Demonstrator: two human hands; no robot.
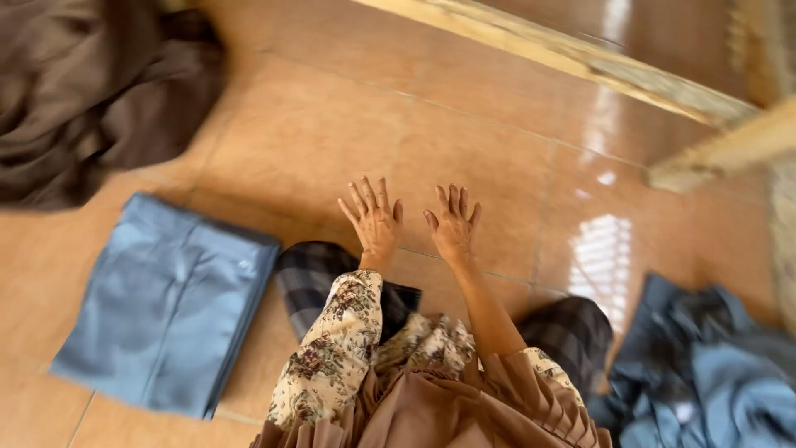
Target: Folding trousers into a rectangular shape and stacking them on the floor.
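I see both hands stretched out above the tiled floor [348,133], holding nothing. The left hand [373,220] and right hand [453,226] sit side by side, fingers spread, palms down. The folded blue cloth [170,303] lies flat just left of the left hand; a crumpled blue garment [705,365] lies well to its right, a brown heap [91,91] far up-left

Single head-worn view, steeply downward over tiled floor [332,133], close.
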